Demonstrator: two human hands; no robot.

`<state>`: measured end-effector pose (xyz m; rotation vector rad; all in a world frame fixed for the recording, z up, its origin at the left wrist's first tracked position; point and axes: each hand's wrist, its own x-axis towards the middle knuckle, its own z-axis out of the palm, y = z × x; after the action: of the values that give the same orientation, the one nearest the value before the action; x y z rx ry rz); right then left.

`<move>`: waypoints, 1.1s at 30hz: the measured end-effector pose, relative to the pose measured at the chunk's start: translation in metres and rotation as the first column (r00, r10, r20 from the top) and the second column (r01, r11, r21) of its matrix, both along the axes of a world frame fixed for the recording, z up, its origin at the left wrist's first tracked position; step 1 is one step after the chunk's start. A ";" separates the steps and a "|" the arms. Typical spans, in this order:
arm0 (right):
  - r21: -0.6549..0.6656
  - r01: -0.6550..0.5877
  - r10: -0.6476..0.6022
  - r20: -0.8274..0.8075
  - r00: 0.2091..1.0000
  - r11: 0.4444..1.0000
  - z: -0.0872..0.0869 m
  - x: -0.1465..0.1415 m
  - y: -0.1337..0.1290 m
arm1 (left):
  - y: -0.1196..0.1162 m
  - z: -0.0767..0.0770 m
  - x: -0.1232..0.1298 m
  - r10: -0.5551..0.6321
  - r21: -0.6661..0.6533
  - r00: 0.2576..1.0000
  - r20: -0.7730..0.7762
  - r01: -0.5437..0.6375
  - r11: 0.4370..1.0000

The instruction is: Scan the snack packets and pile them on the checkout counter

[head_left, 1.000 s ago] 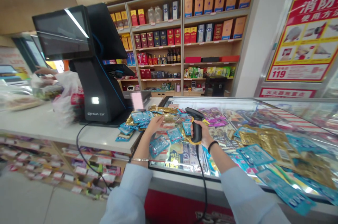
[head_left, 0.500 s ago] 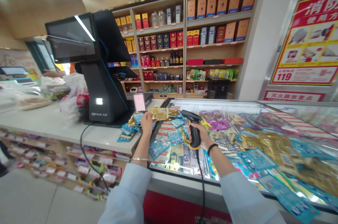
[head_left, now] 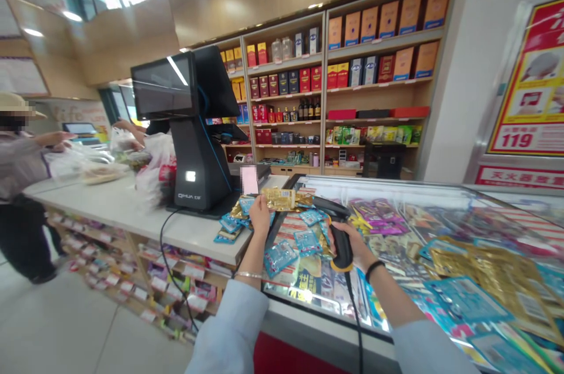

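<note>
Scanner (head_left: 342,248), black and yellow, sits in the closed grip of the right hand (head_left: 356,243), its head angled left in the head view. The left hand (head_left: 259,214) pinches one end of a gold packet (head_left: 281,199), held above the near-left part of the glass case (head_left: 317,318), close to the scanner's head. Blue packets (head_left: 281,256) lie below on the glass; purple packets (head_left: 379,216) lie beyond the scanner. Left of the hands, a black terminal (head_left: 200,157) stands on the white counter (head_left: 202,240).
</note>
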<state>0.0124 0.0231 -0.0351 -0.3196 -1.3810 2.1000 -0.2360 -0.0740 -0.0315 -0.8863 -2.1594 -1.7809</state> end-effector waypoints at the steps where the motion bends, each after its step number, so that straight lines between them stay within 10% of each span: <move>1: -0.009 0.005 -0.005 0.006 1.000 1.000 0.000 0.000 0.000 | 0.000 0.000 0.000 -0.002 -0.006 1.000 0.007 0.002 1.000; 33: -0.006 0.096 -0.095 0.067 0.993 0.995 -0.015 0.005 0.002 | 0.015 -0.011 0.001 -0.129 0.043 0.990 -0.053 0.131 0.990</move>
<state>0.0179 0.0252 -0.0499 -0.4544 -1.3664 2.0346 -0.2346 -0.0595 -0.0424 -1.0713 -2.0636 -1.8392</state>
